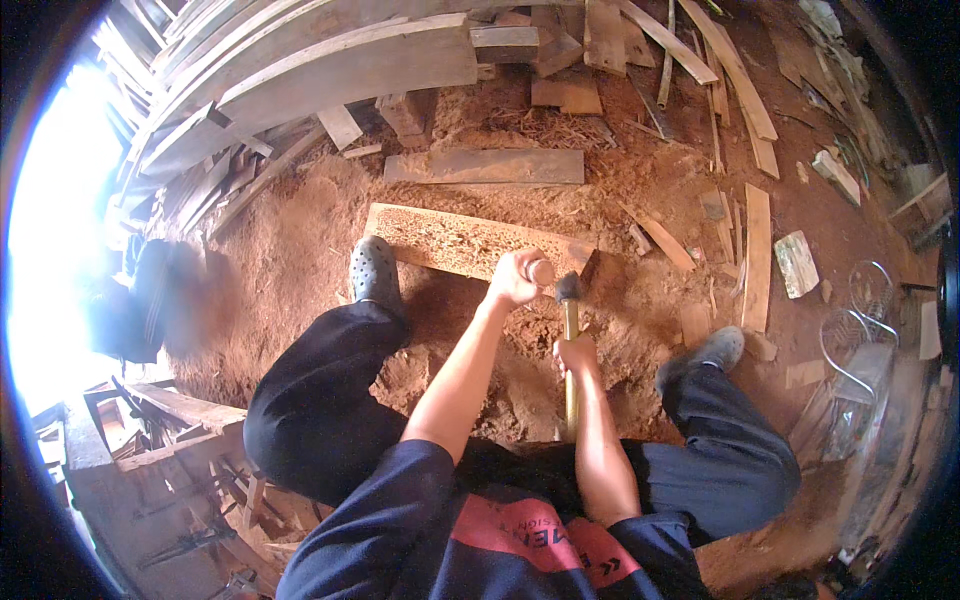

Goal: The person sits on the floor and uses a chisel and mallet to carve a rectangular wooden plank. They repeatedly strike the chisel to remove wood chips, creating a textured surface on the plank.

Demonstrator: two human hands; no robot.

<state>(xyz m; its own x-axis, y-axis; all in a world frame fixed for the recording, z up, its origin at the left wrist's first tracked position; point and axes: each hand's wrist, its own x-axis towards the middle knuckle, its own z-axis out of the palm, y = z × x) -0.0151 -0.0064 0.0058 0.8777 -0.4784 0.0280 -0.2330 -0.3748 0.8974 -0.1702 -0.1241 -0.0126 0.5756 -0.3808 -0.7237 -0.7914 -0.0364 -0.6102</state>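
My left hand [514, 279] is closed around the upright round wooden handle of a chisel [541, 272], over the right part of a plank [440, 236]. The chisel's blade is hidden beneath the hand. Many small gouged marks cover the plank's light brown face. Just to the right, my right hand [575, 354] grips the yellow shaft of a hammer [571, 400]. Its dark head points away from me, beside the chisel's handle and apart from it. My left foot, in a grey clog [375, 268], rests against the plank's left end.
A flat board [485, 167] lies on the reddish dirt beyond the plank. Long timbers [350, 68] are stacked at the far left. Loose wood strips [757, 255] and a pale block [796, 264] lie to the right, near a bent metal wire frame [850, 345].
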